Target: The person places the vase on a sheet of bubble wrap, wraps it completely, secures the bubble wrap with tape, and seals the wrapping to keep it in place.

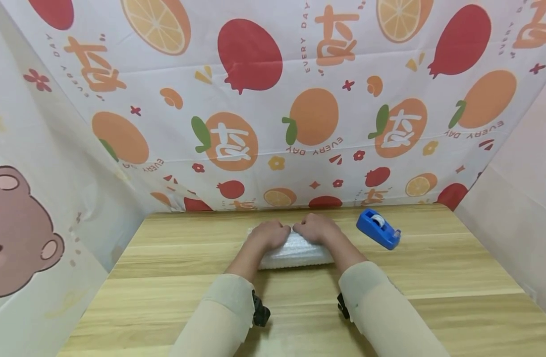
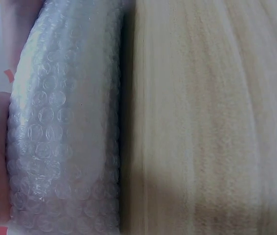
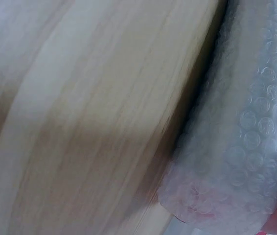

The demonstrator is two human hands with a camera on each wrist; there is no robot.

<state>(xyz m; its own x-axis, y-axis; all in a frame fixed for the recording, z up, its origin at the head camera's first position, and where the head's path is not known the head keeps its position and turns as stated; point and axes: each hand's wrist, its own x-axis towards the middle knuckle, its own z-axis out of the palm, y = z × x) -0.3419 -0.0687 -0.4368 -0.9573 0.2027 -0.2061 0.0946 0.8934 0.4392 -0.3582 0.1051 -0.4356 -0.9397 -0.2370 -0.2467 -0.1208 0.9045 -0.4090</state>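
A bundle of clear bubble wrap (image 1: 295, 254) lies crosswise on the table, near its back edge. Rows of bubbles show close up on the wrap (image 2: 45, 129) in the left wrist view; what is inside cannot be made out. On its top left my left hand (image 1: 270, 234) holds the wrap with curled fingers. My right hand (image 1: 316, 228) grips it in the same way on the right, the two hands close together at the upper side. The fingertips are mostly hidden. In the right wrist view, the wrap's end (image 3: 212, 205) looks bunched and pinkish.
A blue tape dispenser (image 1: 378, 228) with a roll of tape stands to the right of the bundle. Wood-grain boards form the table (image 1: 175, 287). Behind it hangs a fruit-print cloth (image 1: 264, 114), and a bear-print cloth (image 1: 19, 233) covers the left side.
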